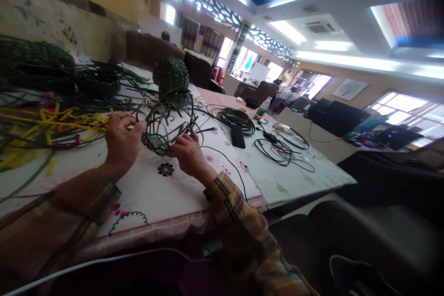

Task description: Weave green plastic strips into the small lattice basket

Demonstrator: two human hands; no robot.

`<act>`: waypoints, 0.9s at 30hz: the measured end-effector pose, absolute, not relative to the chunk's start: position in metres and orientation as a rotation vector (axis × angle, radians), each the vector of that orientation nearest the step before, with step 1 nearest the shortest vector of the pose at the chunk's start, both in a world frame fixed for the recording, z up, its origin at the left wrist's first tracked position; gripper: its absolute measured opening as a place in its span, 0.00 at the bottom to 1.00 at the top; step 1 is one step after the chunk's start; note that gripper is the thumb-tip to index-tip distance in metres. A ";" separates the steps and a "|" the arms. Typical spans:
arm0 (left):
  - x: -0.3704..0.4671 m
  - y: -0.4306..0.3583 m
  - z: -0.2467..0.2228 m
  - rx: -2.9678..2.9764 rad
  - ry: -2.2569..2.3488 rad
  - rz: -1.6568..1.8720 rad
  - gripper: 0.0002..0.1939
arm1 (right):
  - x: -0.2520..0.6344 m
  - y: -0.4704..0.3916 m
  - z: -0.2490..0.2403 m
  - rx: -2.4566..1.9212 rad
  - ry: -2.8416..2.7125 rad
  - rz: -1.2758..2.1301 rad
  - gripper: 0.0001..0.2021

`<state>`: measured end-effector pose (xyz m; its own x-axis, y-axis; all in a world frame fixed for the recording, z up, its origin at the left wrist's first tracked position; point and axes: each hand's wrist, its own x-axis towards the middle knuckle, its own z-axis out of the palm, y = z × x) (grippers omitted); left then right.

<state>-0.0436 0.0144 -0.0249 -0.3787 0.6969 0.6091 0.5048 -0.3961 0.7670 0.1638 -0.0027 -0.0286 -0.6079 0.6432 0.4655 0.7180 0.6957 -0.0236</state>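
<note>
Between my two hands sits a partly woven dark green basket [157,143] made of flat strips, with loose strip ends curling up around it. My left hand [124,138] is at its left side, fingers bent and thumb toward the weave; what lies between the fingers is hidden. At its right side my right hand [189,152] pinches a dark green strip near the rim. A taller woven green basket [171,76] stands just behind, with strips hanging down its front.
Yellow strips [58,120] and dark green bundles [97,81] crowd the left. Right of the work lie a strip coil [236,118], a black phone [237,136], a bottle [263,107] and looser coils [277,151]. A white cable [138,253] crosses below the table's front edge.
</note>
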 end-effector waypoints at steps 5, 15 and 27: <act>-0.060 0.018 -0.009 1.835 1.637 1.843 0.16 | 0.168 0.003 -0.022 -1.030 -2.501 -0.233 0.14; -0.046 -0.011 0.005 2.279 1.597 1.883 0.15 | 0.167 0.011 -0.015 -1.088 -2.464 -0.233 0.15; -0.030 -0.001 0.001 1.896 1.832 1.402 0.15 | 0.146 0.005 -0.020 -0.964 -2.582 -0.344 0.13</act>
